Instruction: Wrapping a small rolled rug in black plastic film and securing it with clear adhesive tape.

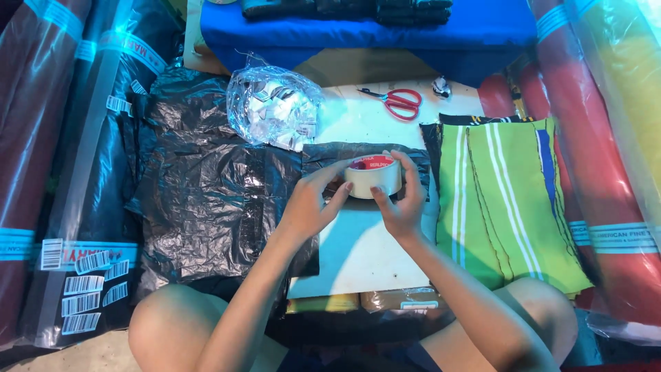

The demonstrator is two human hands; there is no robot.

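A roll of clear packing tape (372,176) with a red-and-white core is held upright between both hands above a black plastic bag (365,153) on a white board (358,248). My left hand (311,202) grips its left side with fingertips on the rim. My right hand (401,200) cups the right side, thumb pressed on the roll's front face.
Crumpled black plastic bags (206,193) lie to the left. A clear bag of small paper slips (274,107) and red scissors (399,102) sit behind. Green striped cloth pieces (506,200) lie right. Wrapped fabric rolls (606,158) flank both sides; blue cloth (358,31) is at the back.
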